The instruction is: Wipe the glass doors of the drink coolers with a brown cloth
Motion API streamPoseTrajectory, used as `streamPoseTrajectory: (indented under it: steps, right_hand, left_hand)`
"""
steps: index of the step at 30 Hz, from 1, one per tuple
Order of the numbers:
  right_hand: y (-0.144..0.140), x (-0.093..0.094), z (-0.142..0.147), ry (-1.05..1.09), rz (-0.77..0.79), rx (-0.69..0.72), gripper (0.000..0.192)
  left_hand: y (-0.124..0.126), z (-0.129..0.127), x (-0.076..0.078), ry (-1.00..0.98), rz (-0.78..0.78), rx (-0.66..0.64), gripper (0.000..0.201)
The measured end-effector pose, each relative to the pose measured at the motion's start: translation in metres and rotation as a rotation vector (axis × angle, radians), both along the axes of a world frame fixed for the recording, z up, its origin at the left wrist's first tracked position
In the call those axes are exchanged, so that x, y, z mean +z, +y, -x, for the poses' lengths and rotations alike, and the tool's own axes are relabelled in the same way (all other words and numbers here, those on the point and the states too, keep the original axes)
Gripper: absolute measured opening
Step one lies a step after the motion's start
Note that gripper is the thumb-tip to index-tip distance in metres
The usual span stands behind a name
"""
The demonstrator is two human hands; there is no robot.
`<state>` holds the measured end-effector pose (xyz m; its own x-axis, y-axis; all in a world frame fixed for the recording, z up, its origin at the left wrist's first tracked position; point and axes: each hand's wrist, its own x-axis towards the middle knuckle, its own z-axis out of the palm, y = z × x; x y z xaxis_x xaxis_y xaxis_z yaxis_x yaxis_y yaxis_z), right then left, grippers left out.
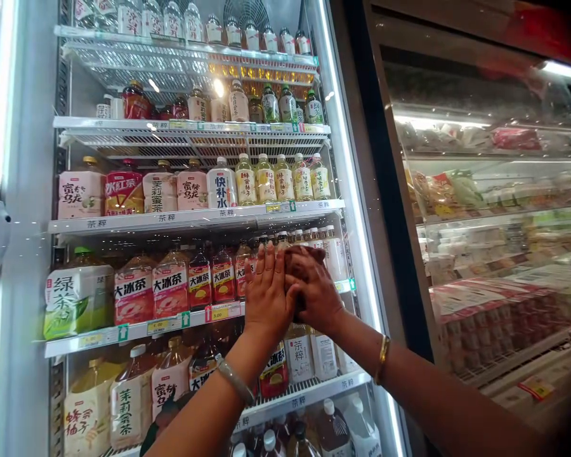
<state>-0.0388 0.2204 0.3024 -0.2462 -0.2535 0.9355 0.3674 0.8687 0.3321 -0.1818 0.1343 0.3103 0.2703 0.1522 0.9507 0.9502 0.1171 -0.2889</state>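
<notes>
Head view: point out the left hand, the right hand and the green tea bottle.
left hand [266, 292], head view, back of the hand.
right hand [314, 289], head view, back of the hand.
green tea bottle [76, 295], head view, front label.

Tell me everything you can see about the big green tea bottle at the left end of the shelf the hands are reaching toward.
The green tea bottle is a large, squarish clear plastic bottle with a green cap and a white-and-green label bearing big green characters. It looks full of pale yellow-green liquid. It stands upright at the left end of its white shelf, beside a pink-labelled bottle. Neither hand touches it.
</notes>
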Motion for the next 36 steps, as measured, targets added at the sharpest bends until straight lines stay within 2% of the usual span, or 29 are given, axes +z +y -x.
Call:
streamPoseTrajectory:
  steps: [3,5,6,8,10,12,13,15,18,20,21,23,26,28,31,34,36]
  right_hand:
    - [0.011,-0.017,-0.030,-0.184,-0.119,-0.024,0.037]
    - [0.024,-0.014,-0.052,-0.192,-0.129,-0.045,0.037]
    - [0.028,-0.007,-0.059,-0.150,-0.098,-0.055,0.039]
    - [0.030,0.016,-0.057,-0.031,0.000,-0.078,0.041]
    - [0.023,0.040,-0.040,0.053,0.078,-0.081,0.044]
    - [0.012,0.053,-0.019,0.059,0.101,-0.055,0.048]
    - [0.008,0.052,-0.013,0.040,0.092,-0.041,0.049]
    - [0.005,0.042,-0.013,-0.040,0.034,-0.020,0.046]
    - [0.021,0.017,-0.043,-0.186,-0.123,-0.010,0.038]
    - [0.039,0.012,-0.066,-0.187,-0.170,-0.004,0.033]
    - [0.046,0.015,-0.074,-0.146,-0.160,-0.011,0.031]
    - [0.054,0.031,-0.074,-0.023,-0.092,-0.045,0.032]
    - [0.041,0.062,-0.041,0.116,0.011,-0.077,0.043]
    - [0.022,0.071,-0.010,0.105,0.015,-0.068,0.047]
    - [-0.001,0.055,0.015,-0.008,-0.061,-0.048,0.050]
    - [-0.001,0.028,0.006,-0.090,-0.184,-0.018,0.050]
    - [0.009,0.024,-0.006,-0.102,-0.247,-0.016,0.041]
  left_hand:
    - [-0.004,0.000,-0.022,0.078,0.059,0.005,0.078]
    - [-0.001,-0.001,-0.030,0.088,0.100,0.012,0.076]
    - [0.002,-0.004,-0.028,0.069,0.116,0.011,0.075]
    - [0.009,-0.010,-0.011,-0.005,0.132,0.002,0.074]
    - [0.016,-0.017,0.013,-0.093,0.124,-0.013,0.076]
    - [0.019,-0.020,0.031,-0.172,0.090,-0.025,0.079]
    - [0.018,-0.019,0.034,-0.186,0.077,-0.026,0.081]
    - [0.015,-0.013,0.028,-0.135,0.074,-0.018,0.084]
    - [0.008,-0.001,0.005,0.012,0.115,0.021,0.080]
    - [0.007,0.005,-0.003,0.035,0.120,0.039,0.078]
    - [0.007,0.006,-0.002,0.028,0.119,0.041,0.078]
    - [0.008,0.005,0.011,0.007,0.117,0.032,0.079]
    - [0.008,0.002,0.038,-0.040,0.098,0.028,0.078]
    - [0.004,0.003,0.049,-0.073,0.071,0.039,0.077]
    - [-0.008,0.014,0.046,-0.069,0.063,0.064,0.077]
    - [-0.021,0.028,0.029,-0.004,0.113,0.098,0.075]
    - [-0.028,0.037,0.021,0.029,0.143,0.119,0.075]
